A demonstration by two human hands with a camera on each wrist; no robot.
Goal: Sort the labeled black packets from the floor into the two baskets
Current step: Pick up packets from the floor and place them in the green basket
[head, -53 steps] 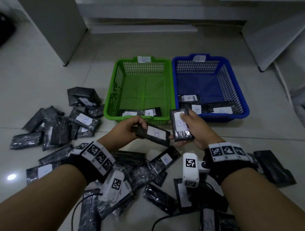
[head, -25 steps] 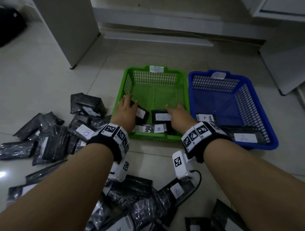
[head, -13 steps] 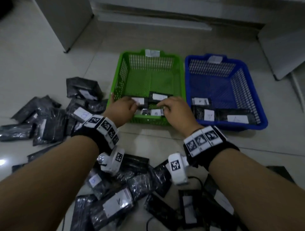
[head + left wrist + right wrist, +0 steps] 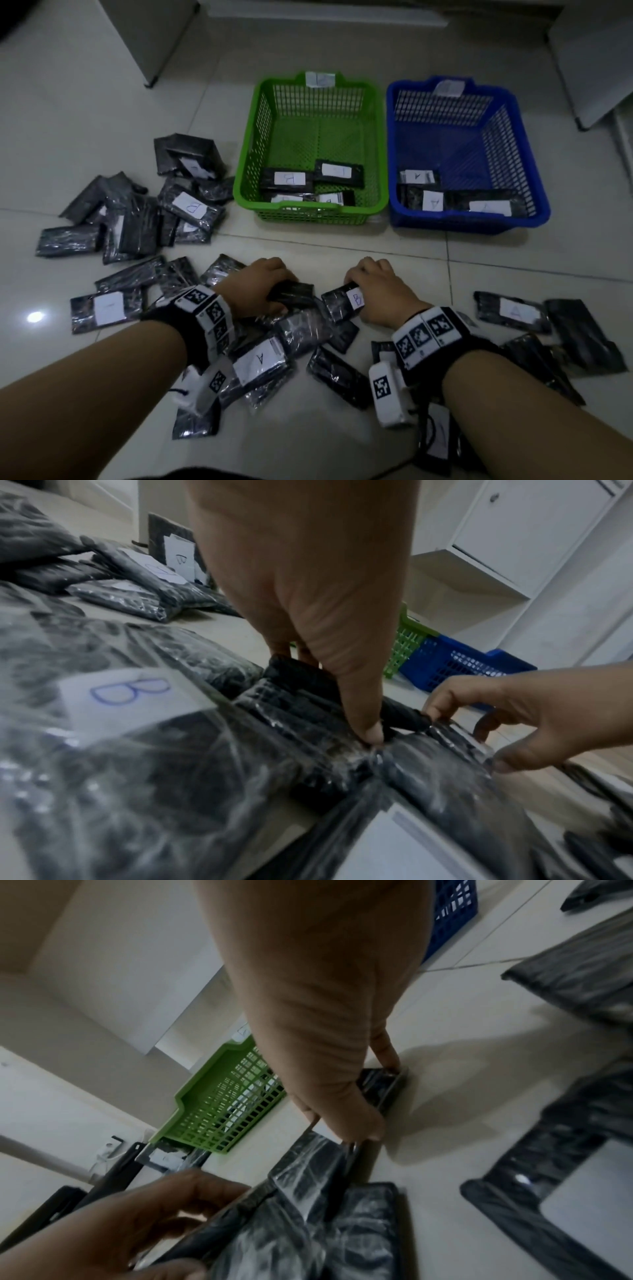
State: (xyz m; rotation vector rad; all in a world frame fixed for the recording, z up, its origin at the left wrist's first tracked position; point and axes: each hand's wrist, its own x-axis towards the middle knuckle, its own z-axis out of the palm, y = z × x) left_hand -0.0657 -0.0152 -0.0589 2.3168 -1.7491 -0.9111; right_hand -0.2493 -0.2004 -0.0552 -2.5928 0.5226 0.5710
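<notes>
Black plastic packets with white lettered labels lie across the tiled floor. My left hand (image 4: 274,291) grips an unlabelled-side packet (image 4: 293,295) at the top of the near pile; in the left wrist view its thumb and fingers pinch that packet (image 4: 301,680). My right hand (image 4: 370,291) holds a packet marked B (image 4: 346,301) by its end, and the right wrist view shows the same packet (image 4: 380,1091) in it. The green basket (image 4: 308,214) holds several B packets. The blue basket (image 4: 469,224) holds A packets.
A heap of packets (image 4: 137,219) lies left of the green basket. More packets (image 4: 513,311) sit on the right, and one marked A (image 4: 260,363) lies under my left wrist. White cabinets (image 4: 147,34) stand behind. Bare tile (image 4: 325,246) separates hands and baskets.
Both hands left two packets in the green basket, drew back to the near pile, and each took hold of a new packet.
</notes>
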